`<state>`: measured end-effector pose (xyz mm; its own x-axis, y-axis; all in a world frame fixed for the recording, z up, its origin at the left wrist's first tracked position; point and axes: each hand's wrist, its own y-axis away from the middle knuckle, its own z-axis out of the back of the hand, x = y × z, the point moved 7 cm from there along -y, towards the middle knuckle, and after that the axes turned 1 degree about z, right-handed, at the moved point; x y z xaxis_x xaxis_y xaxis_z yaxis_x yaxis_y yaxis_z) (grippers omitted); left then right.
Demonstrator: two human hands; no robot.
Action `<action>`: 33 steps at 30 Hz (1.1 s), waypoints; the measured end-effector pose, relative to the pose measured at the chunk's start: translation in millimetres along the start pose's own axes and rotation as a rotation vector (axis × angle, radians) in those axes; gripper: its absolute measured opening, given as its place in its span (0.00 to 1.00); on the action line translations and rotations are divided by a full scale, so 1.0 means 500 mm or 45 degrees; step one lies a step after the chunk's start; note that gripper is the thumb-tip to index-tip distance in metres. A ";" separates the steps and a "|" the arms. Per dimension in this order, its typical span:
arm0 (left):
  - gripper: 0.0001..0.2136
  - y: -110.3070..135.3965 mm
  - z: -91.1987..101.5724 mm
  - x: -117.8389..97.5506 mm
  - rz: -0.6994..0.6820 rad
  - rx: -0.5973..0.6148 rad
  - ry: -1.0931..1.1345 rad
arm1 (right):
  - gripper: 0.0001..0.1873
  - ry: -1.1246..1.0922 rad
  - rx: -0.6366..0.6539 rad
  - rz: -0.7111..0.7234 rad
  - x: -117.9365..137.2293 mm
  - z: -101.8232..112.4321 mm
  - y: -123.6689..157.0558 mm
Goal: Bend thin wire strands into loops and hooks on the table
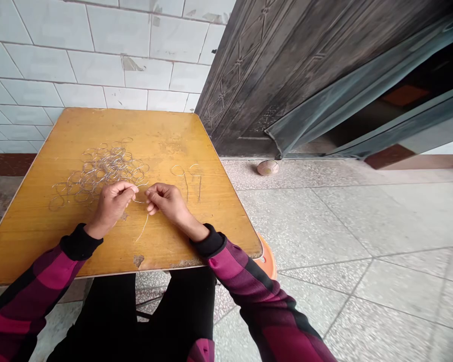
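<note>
Above the wooden table, my left hand and my right hand pinch a thin metal wire between them. Its looped part spans the small gap between the fingertips, while a straight tail hangs down from my right fingers. Behind and left of my left hand lies a tangled pile of looped wires. Right of my right hand, two wires, each with a round loop and a straight stem, lie side by side: one wire and another wire. My fingers partly hide the held wire.
A white tiled wall borders the table's far edge. Beyond the right side stand a dark carved door and a hanging curtain. A ball-like object rests on the floor. An orange stool shows under the right corner.
</note>
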<state>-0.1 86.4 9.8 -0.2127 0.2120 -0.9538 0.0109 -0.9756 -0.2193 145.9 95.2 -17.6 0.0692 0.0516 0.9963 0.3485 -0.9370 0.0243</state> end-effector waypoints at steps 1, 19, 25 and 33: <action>0.08 0.002 0.000 0.005 0.012 -0.027 0.028 | 0.16 -0.024 -0.021 0.007 0.001 0.002 0.000; 0.09 0.012 -0.021 0.012 0.038 0.030 -0.012 | 0.18 0.123 0.000 0.073 0.020 0.005 0.005; 0.09 0.012 -0.024 0.019 0.046 0.010 0.062 | 0.17 0.137 -0.036 0.099 0.020 0.009 0.005; 0.09 0.000 -0.012 0.025 0.170 -0.089 0.340 | 0.19 0.049 0.052 -0.030 0.004 0.023 -0.003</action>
<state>3.2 89.2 -3.4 0.0594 0.0984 -0.9934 0.0911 -0.9915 -0.0928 156.1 100.9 -16.4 0.0246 0.0591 0.9979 0.3876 -0.9207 0.0450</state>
